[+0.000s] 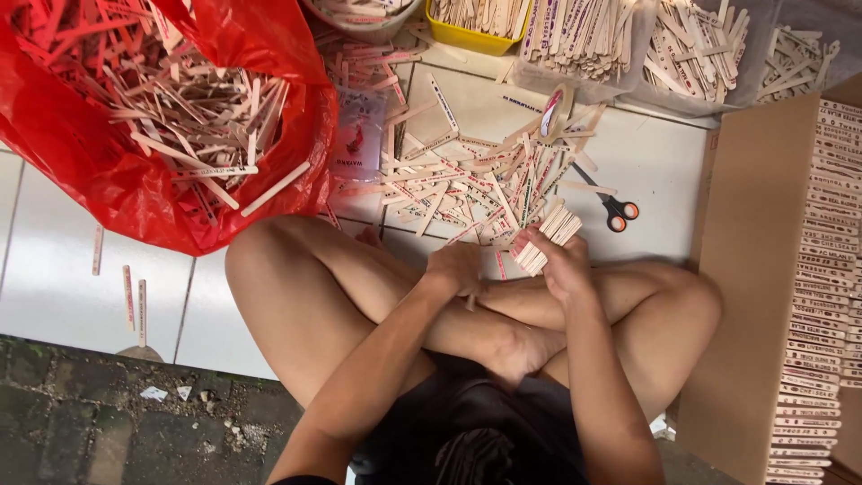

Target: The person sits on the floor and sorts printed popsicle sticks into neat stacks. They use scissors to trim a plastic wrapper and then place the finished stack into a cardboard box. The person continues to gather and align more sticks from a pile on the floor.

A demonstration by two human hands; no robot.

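My right hand (564, 269) grips a fanned bundle of flat wooden sticks (549, 235) just above my crossed legs. My left hand (456, 268) lies beside it on my shin, knuckles up and fingers curled; whether it holds anything is hidden. Right in front of both hands a loose pile of printed wooden sticks (467, 184) is spread over the white floor tiles.
A red plastic bag (108, 189) full of sticks lies open at the left. Orange-handled scissors (617, 212) and a tape roll (554, 108) lie by the pile. A cardboard box (745, 269) with rows of sticks stands at the right. A yellow tub (467, 38) and clear containers (593, 85) line the far side.
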